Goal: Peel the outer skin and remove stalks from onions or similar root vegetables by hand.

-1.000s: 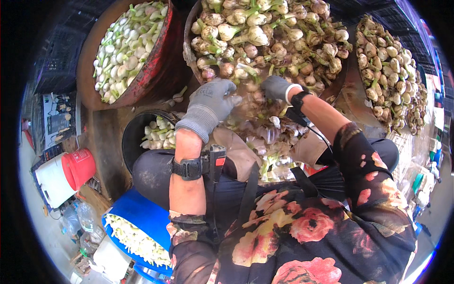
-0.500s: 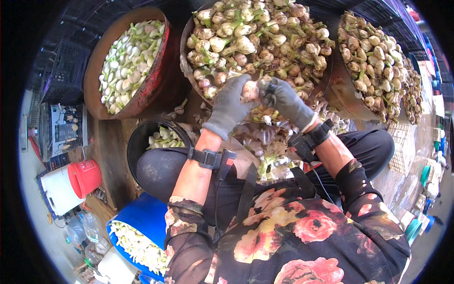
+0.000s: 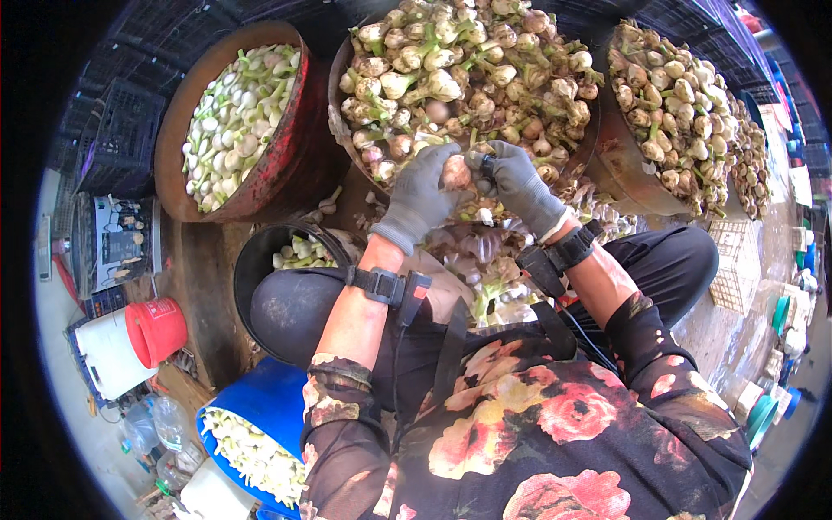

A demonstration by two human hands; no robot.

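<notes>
Floor (image 3: 201,286) bears rusty tubs (image 3: 178,143) (dark crates (image 3: 121,134) around), left fingers (image 3: 435,162) pinching a pinkish bulb (image 3: 456,173), the right fingers' (image 3: 513,165) grip unclear.

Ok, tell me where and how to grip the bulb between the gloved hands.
Pinch the pinkish garlic bulb across its rounded body, probably from above: its upper face shows bare, while the left hand covers its left and the right hand crowds its right.

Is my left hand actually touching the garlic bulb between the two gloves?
Touching. The head view shows the gloved left hand gripping the garlic bulb, fingers against its side with no gap.
</notes>
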